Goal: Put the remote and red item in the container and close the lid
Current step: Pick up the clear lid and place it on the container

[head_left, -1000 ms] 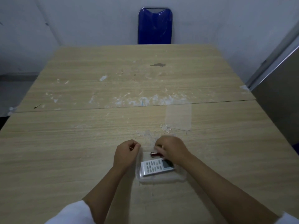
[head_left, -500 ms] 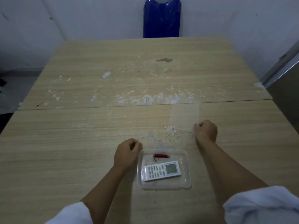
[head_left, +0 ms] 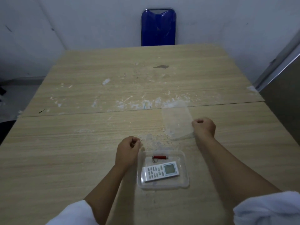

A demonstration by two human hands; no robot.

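A clear plastic container [head_left: 185, 181] sits on the wooden table [head_left: 81, 151] in front of me. Inside it lie a white remote [head_left: 160, 172] with a small screen and, behind the remote, a small red item [head_left: 159, 157] on a key ring. My left hand [head_left: 128, 151] is curled into a fist against the container's far left corner, with nothing visible in it. The clear lid [head_left: 177, 120] lies beyond the container to the right. My right hand [head_left: 203, 127] is closed on the lid's right near edge, which looks slightly raised.
A blue chair back [head_left: 158, 26] stands behind the table's far edge. A grey panel [head_left: 284, 103] rises at the right side. White scuffs and a dark stain [head_left: 160, 67] mark the tabletop, and a seam [head_left: 97, 112] runs across it.
My right hand left the red item in the container, moved up and right to the lid, and closed on its edge. The left hand stayed by the container.
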